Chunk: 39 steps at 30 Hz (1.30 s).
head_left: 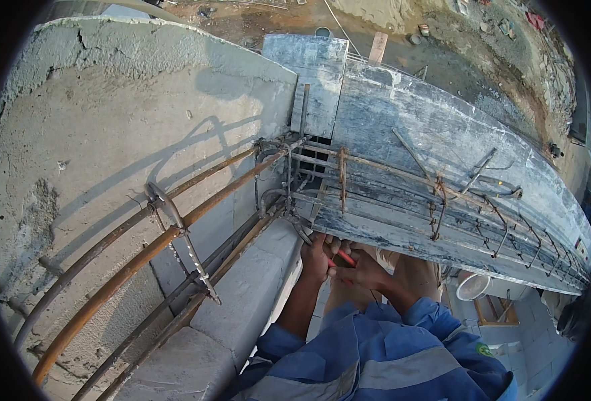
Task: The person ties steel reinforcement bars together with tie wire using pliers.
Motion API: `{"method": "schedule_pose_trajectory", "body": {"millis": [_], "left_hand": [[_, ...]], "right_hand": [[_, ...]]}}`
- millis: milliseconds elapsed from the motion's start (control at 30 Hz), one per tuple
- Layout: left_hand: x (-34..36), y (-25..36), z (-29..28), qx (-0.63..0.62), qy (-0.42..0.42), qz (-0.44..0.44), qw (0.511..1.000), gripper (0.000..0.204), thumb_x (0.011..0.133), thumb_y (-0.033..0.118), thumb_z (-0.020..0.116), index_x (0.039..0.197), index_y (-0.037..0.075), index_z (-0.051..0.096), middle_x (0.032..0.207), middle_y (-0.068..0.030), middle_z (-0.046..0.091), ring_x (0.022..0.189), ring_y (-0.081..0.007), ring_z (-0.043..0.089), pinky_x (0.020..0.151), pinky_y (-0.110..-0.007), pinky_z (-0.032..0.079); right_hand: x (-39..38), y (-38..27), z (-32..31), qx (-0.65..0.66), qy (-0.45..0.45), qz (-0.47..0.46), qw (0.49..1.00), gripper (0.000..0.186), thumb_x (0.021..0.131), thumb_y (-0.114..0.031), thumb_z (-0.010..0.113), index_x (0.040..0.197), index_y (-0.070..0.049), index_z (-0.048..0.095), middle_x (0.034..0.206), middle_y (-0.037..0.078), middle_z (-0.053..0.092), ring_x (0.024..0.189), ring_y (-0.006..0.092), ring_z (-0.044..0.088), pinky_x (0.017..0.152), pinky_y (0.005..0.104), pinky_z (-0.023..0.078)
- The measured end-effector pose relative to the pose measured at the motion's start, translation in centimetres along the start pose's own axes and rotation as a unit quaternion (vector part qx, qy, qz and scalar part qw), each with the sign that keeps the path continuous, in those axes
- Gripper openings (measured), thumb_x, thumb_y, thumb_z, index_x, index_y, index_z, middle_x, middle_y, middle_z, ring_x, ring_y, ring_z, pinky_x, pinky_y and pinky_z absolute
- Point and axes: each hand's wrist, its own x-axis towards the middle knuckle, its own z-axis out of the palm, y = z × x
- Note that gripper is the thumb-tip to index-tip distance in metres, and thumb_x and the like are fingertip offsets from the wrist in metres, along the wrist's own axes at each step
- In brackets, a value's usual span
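Observation:
Close to my body, at the near corner of the formwork board [389, 230], my two hands meet. My right hand [368, 269] is closed round red-handled pliers [344, 258]; their jaws are hidden. My left hand [316, 259] is closed right beside the red handles, its fingertips close to the board's lower edge. What it grips, if anything, I cannot make out. Just beyond it, a bent steel bar end [303, 234] comes down from the rebar joint [289, 150], where the left and right rebar cages meet.
Rusty rebar [128, 267] with bent stirrups runs along the concrete wall [142, 113] above pale blocks [242, 301] on the left. On the right, a tied cage [436, 207] lies in the formwork before a tall panel [409, 113]. A white bucket [473, 286] stands below. Rough ground lies far below.

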Motion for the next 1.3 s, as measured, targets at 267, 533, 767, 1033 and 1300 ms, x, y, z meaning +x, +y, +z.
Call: {"method": "schedule_pose_trajectory", "body": {"millis": [267,533,767,1033,1300], "left_hand": [[0.6,-1.4,-0.7,0.139,0.125,0.075,0.979,0.022,0.096,0.020,0.056,0.101,-0.001,0.060,0.088,-0.0102,0.067,0.077,-0.0188,0.066,0.071,-0.031,0.053],[-0.8,1.3,-0.1,-0.003,-0.067,-0.015,0.998,0.030,0.092,0.036,0.064,0.100,0.007,0.058,0.071,-0.0019,0.059,0.079,-0.0194,0.062,0.088,-0.042,0.049],[1.0,-0.4,-2.4,-0.059,-0.064,-0.046,0.995,0.030,0.097,0.036,0.055,0.077,0.015,0.048,0.059,0.0045,0.042,0.056,-0.0136,0.050,0.073,-0.038,0.048],[1.0,-0.1,0.0,-0.035,-0.019,0.020,0.999,0.021,0.094,0.027,0.057,0.080,0.012,0.052,0.063,0.0020,0.042,0.058,-0.0132,0.047,0.067,-0.035,0.048],[0.1,0.8,-1.0,-0.089,-0.060,-0.009,0.994,0.010,0.089,0.023,0.057,0.083,0.015,0.057,0.067,0.0040,0.050,0.063,-0.0148,0.053,0.066,-0.035,0.049]], "right_hand": [[1.7,2.1,2.4,-0.470,0.368,-0.105,0.796,0.049,0.078,-0.017,0.068,0.120,0.000,0.049,0.099,0.022,0.061,0.086,0.0391,0.064,0.078,0.0456,0.053],[2.2,2.3,-2.6,0.278,-0.258,0.034,0.925,0.024,0.092,-0.026,0.064,0.087,-0.012,0.046,0.065,-0.008,0.030,0.054,-0.0012,0.029,0.042,0.0152,0.021],[0.4,0.0,-0.9,-0.010,-0.041,0.028,0.999,0.045,0.084,-0.036,0.073,0.110,-0.003,0.055,0.088,0.008,0.063,0.067,0.0162,0.062,0.060,0.0295,0.050],[1.0,1.7,-0.2,-0.347,0.225,-0.088,0.906,0.046,0.072,-0.028,0.078,0.099,0.003,0.057,0.075,0.013,0.063,0.070,0.0279,0.065,0.067,0.0357,0.050],[1.3,2.2,-1.6,0.263,-0.202,0.027,0.943,0.030,0.074,-0.008,0.072,0.084,-0.010,0.044,0.060,0.001,0.046,0.041,0.0056,0.042,0.037,0.0217,0.029]]}}
